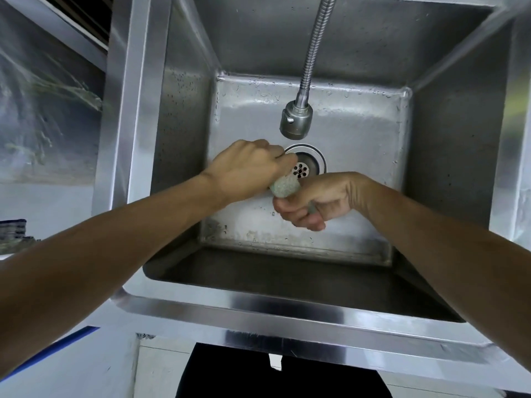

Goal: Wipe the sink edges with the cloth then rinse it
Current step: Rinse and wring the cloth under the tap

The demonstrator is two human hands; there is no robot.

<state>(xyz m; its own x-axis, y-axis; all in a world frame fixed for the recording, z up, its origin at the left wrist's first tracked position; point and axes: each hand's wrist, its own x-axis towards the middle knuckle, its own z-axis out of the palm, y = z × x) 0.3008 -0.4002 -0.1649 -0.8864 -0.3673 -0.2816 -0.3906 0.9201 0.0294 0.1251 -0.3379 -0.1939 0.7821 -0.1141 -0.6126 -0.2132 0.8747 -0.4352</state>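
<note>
Over the middle of the steel sink [258,314], both my hands grip a small pale green cloth [284,187] that is bunched into a tight roll. My left hand [247,168] closes on its left end, knuckles up. My right hand [316,201] closes on its right end, fingers curled underneath. Only a short stretch of cloth shows between the two fists. The hands hover just in front of the round drain [307,165], below the faucet head [296,119]. No water stream is visible from the faucet.
A flexible metal hose [316,38] comes down from the top to the faucet head. Water droplets spot the basin floor [359,133]. The sink's left rim [120,110] borders a pale wall, and its front rim runs below my forearms.
</note>
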